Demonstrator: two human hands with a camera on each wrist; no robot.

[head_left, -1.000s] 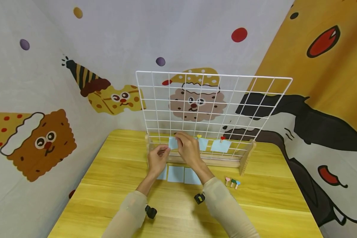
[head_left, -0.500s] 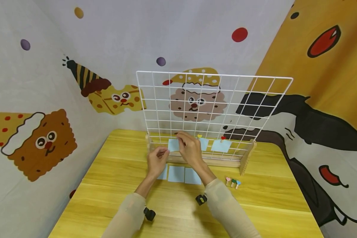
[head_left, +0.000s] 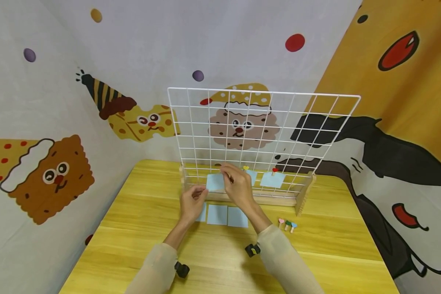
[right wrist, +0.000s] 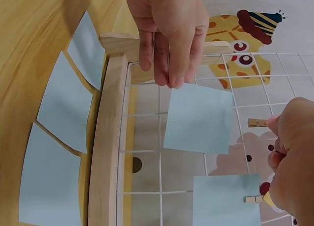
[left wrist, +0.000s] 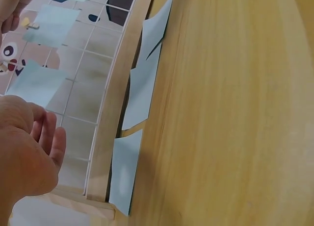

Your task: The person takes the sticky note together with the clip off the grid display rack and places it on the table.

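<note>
My left hand point(head_left: 192, 203) pinches a light blue square of paper point(right wrist: 198, 119) by its edge, in front of the white wire grid point(head_left: 231, 141). Between thumb and fingers of my right hand point(head_left: 239, 188) is a small wooden clothespin point(right wrist: 257, 123), its jaw end pointing at the paper and apart from it in the right wrist view. Its other end is hidden by the fingers. To the right, a paper square hangs under a yellow-heart clothespin point(head_left: 246, 168), and another paper square point(head_left: 272, 179) hangs under a red-heart clothespin point(head_left: 275, 170).
The grid stands in a wooden base point(head_left: 268, 200). Three blue paper squares point(left wrist: 143, 91) lie in a row on the table point(head_left: 139, 228) before it. Pink, green and blue clothespins point(head_left: 288, 224) lie at the right. A patterned cloth wall point(head_left: 132, 57) rises behind.
The held paper has moved slightly down. My right hand has shifted a little right and down, and my left hand slightly lower, with both still holding what they held.
</note>
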